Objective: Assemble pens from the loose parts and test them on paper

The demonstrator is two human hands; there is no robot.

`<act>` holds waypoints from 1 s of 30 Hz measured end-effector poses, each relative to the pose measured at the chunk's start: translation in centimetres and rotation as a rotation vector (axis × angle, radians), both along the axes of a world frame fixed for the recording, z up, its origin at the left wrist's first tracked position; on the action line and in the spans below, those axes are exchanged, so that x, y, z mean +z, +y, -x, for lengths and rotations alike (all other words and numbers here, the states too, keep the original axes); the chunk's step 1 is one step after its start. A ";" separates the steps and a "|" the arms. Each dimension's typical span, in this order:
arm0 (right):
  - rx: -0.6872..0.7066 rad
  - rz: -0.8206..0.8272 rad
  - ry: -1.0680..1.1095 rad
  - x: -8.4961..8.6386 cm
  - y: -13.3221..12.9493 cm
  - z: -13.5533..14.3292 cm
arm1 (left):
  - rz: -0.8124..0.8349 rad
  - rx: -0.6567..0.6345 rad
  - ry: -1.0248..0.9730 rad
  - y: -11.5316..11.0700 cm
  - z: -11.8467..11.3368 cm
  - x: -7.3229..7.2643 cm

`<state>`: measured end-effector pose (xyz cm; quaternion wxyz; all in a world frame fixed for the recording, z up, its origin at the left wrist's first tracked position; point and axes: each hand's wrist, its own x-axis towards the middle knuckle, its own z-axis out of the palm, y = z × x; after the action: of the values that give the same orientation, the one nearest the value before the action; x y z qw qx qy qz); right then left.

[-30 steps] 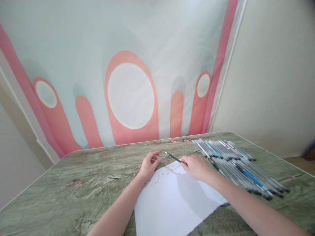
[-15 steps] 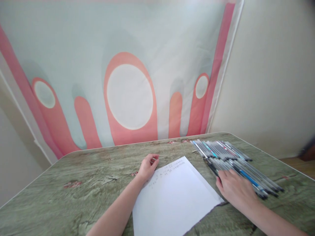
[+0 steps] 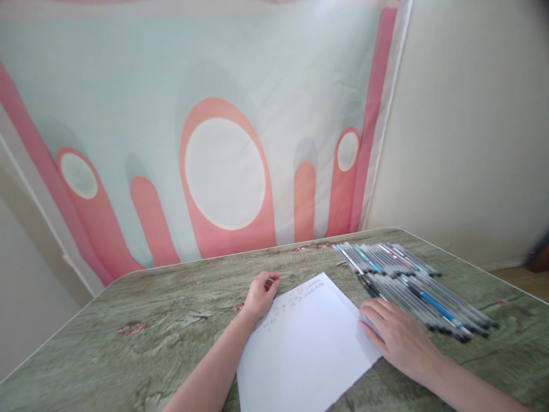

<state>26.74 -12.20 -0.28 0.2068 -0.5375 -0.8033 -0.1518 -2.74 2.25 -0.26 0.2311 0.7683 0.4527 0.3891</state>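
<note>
A white sheet of paper (image 3: 300,349), with rows of small handwriting along its upper left part, lies slanted on the table. My left hand (image 3: 261,294) rests at its upper left edge, fingers curled in; whatever they may hold is hidden. Over the paper's right edge is my right hand (image 3: 397,335), its fingers bent and pressed together towards the thumb. A pale bit shows between them, too unclear to name. Just beyond that hand lie two rows of slim pens or refills: a back row (image 3: 386,260) and a front row (image 3: 433,303), mostly grey with several blue or teal ones.
The wood-patterned table (image 3: 171,326) has a rounded far edge. Behind it hangs a cloth backdrop (image 3: 240,74) with pink and coral shapes, beside a plain wall (image 3: 463,126). Something dark (image 3: 538,254) stands near the floor at far right.
My right hand has moved left, off the front row of pens and onto the paper's right edge. My left hand stays at the paper's upper left. The view has shifted slightly.
</note>
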 end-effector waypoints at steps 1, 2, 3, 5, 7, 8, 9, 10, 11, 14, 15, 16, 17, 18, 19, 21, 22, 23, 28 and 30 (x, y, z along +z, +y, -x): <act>0.072 0.022 0.028 -0.1 -0.1 0.3 | -0.008 -0.001 0.002 0.0 0.0 0.0; 0.124 0.045 0.047 -0.3 -0.1 0.6 | -0.018 -0.002 0.004 0.1 0.1 -0.1; 0.157 0.066 0.058 -0.5 -0.2 0.8 | -0.029 -0.002 0.007 0.1 0.2 -0.1; 0.179 0.102 0.066 -1.0 -0.3 1.0 | -0.066 0.005 0.010 0.2 0.3 0.1; 0.175 0.128 0.058 -1.5 -0.4 1.1 | -0.110 0.006 0.014 0.0 0.2 0.6; 0.163 0.137 0.051 -1.6 -0.5 1.2 | -0.128 -0.004 0.021 -0.2 0.0 1.0; 0.147 0.144 0.043 -1.6 -0.6 1.3 | -0.136 -0.025 0.033 -0.6 -0.3 1.6; 0.127 0.149 0.036 -1.4 -0.7 1.5 | -0.135 -0.064 0.054 -1.1 -0.7 2.2; 0.105 0.152 0.033 -1.2 -0.9 1.6 | -0.123 -0.113 0.084 -1.8 -1.2 2.9; 0.054 0.159 0.050 -0.2 -1.3 2.1 | -0.080 -0.317 0.209 -4.8 -3.2 5.0; 0.047 0.158 0.061 0.1 -1.4 2.2 | -0.061 -0.388 0.248 -6.0 -3.9 5.5; 0.045 0.154 0.072 0.4 -1.5 2.3 | -0.041 -0.449 0.287 -7.2 -4.5 5.8; 0.046 0.148 0.081 0.7 -1.6 2.3 | -0.017 -0.507 0.329 -8.2 -5.1 5.9; 0.049 0.140 0.089 0.8 -1.7 2.3 | 0.001 -0.553 0.374 -9.1 -5.7 5.8; 0.051 0.132 0.095 0.9 -1.7 2.3 | 0.009 -0.573 0.418 -9.9 -6.1 5.6; 0.057 0.123 0.102 1.0 -1.7 2.2 | 0.000 -0.589 0.495 -10.9 -6.7 4.8; 0.060 0.118 0.105 1.0 -1.7 2.2 | -0.006 -0.606 0.532 -11.1 -6.9 4.4; 0.064 0.111 0.106 1.0 -1.6 2.2 | -0.008 -0.622 0.564 -11.2 -7.1 4.0; 0.070 0.074 0.102 1.0 -1.6 2.4 | -0.011 -0.653 0.629 -11.0 -7.3 3.0; 0.070 0.074 0.103 0.9 -1.6 2.4 | -0.014 -0.656 0.630 -11.0 -7.3 3.0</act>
<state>24.32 -13.77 0.65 0.2329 -0.5235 -0.8150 -0.0870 4.53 -8.79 2.70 0.1882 0.9535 0.2309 0.0457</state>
